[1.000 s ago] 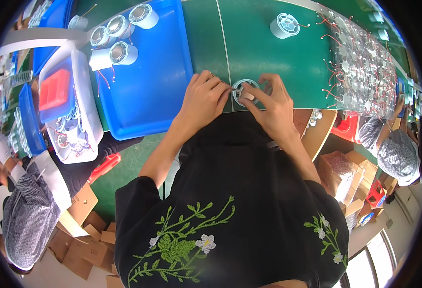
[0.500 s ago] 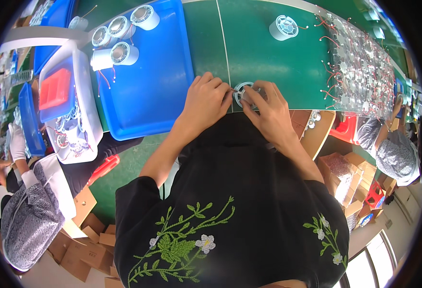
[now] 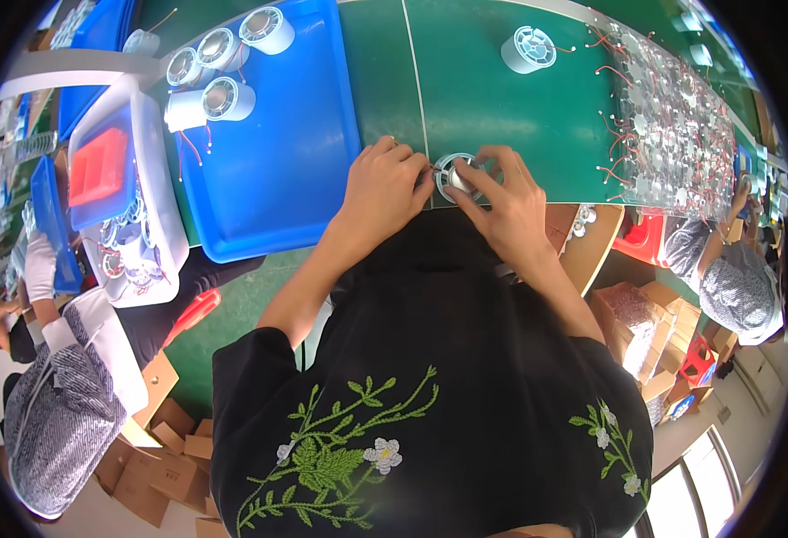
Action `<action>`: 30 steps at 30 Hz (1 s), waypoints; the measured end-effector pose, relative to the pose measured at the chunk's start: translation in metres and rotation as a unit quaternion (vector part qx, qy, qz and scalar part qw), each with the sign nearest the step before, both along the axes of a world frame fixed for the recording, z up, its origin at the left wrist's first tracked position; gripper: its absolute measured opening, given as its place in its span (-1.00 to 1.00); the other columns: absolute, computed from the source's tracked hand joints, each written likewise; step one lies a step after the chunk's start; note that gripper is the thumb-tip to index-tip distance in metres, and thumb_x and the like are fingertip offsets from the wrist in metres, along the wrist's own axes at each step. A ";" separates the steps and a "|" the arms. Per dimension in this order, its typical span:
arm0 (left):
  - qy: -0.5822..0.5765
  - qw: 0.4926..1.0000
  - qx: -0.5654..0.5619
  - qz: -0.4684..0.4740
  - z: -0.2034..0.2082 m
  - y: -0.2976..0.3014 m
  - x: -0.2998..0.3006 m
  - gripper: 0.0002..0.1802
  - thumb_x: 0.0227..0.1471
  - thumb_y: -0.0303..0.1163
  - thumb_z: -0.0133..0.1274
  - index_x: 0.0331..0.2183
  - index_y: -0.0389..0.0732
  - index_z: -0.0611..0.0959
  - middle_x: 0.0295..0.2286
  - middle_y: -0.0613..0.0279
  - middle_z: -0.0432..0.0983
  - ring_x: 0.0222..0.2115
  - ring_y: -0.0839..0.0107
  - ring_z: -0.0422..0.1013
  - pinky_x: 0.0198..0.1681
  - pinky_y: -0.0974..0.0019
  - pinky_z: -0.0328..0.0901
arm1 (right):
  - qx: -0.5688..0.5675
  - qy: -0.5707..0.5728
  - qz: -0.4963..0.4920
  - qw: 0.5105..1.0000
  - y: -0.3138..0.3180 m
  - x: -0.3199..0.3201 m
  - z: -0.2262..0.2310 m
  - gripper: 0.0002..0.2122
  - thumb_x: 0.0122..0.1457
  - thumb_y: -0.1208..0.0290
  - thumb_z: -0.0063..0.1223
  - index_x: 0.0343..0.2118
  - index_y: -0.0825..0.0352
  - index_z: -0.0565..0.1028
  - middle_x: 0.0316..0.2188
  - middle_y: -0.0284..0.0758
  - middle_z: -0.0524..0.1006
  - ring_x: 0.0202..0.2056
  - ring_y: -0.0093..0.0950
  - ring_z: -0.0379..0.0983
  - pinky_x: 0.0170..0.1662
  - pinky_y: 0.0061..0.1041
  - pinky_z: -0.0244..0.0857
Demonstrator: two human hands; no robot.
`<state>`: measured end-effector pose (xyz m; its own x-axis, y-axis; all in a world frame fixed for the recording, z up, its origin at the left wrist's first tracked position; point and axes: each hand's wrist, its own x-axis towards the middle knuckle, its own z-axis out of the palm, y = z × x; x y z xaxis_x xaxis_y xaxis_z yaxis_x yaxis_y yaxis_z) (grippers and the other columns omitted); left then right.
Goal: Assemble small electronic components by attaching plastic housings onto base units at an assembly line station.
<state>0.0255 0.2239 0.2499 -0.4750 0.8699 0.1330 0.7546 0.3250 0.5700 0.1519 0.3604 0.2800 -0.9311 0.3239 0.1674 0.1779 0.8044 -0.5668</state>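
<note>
At the table's front edge stands a round white plastic housing (image 3: 456,158) with a silver round part (image 3: 458,180) in its middle. My right hand (image 3: 512,199) is curled over it from the right, thumb and forefinger on either side of the silver part. My left hand (image 3: 383,183) is closed at the housing's left rim. Its fingertips pinch a thin dark wire-like piece that reaches to the rim; most of the piece is hidden by the fingers. Farther back, a similar white housing (image 3: 528,54) with a short red wire stands apart from both hands.
On the left a blue tray (image 3: 277,152) holds several white housings with red wires. A white bin (image 3: 168,206) with parts lies beyond it. Clear plastic packs of wired parts (image 3: 676,125) cover the table's right end. Co-workers sit at left (image 3: 62,403) and right (image 3: 739,278).
My right fingers have shifted slightly on the housing, so more of the silver part shows. My left hand stays nearly in place. The left co-worker's gloved hand has moved.
</note>
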 end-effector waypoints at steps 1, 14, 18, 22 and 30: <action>0.008 1.000 -0.010 -0.002 0.001 0.000 -0.001 -0.91 -0.16 -0.43 0.18 -0.51 -0.22 0.62 -0.54 0.23 0.47 -0.43 0.22 0.36 -0.32 0.19 0.29 | -0.023 -0.004 -0.002 1.000 0.005 0.001 -0.001 -0.74 -0.09 0.50 0.28 -0.27 0.33 0.57 -0.28 -0.29 0.43 -0.35 -0.43 0.45 -0.40 -0.53 0.36; -0.380 0.921 0.081 0.021 0.003 0.020 0.009 -0.56 -0.06 -0.36 0.20 -0.10 -0.29 0.55 -0.17 0.05 0.51 -0.17 0.16 0.45 -0.06 0.24 0.30 | -0.445 -0.141 -0.055 0.883 0.034 -0.004 -0.015 -0.70 0.05 0.42 0.19 -0.15 0.35 0.44 -0.31 -0.36 0.47 -0.48 -0.67 0.32 -0.55 -0.66 0.19; -0.387 0.918 0.079 0.021 -0.007 0.016 0.011 -0.45 -0.05 -0.33 0.22 -0.02 -0.31 0.48 -0.11 0.02 0.48 -0.15 0.20 0.46 -0.03 0.24 0.29 | -0.478 -0.156 -0.071 0.861 0.032 -0.005 -0.014 -0.74 0.07 0.39 0.19 -0.23 0.37 0.42 -0.31 -0.36 0.47 -0.50 -0.69 0.32 -0.62 -0.68 0.15; -0.345 0.930 0.124 -0.012 -0.008 0.013 0.022 -0.37 -0.05 -0.33 0.22 0.05 -0.29 0.41 -0.11 0.01 0.47 -0.12 0.27 0.44 -0.03 0.26 0.28 | -0.473 -0.121 -0.067 0.870 0.025 0.002 -0.017 -0.77 0.10 0.43 0.15 -0.22 0.36 0.41 -0.34 -0.37 0.47 -0.44 -0.67 0.36 -0.58 -0.68 0.23; -0.404 0.906 0.127 0.009 -0.023 0.015 0.027 -0.33 -0.04 -0.37 0.18 0.10 -0.31 0.35 -0.05 0.00 0.43 -0.05 0.31 0.39 0.01 0.27 0.26 | -0.523 -0.198 -0.017 0.829 0.048 -0.014 -0.005 -0.74 0.09 0.45 0.16 -0.17 0.35 0.40 -0.19 -0.34 0.42 -0.26 -0.55 0.46 -0.34 -0.62 0.44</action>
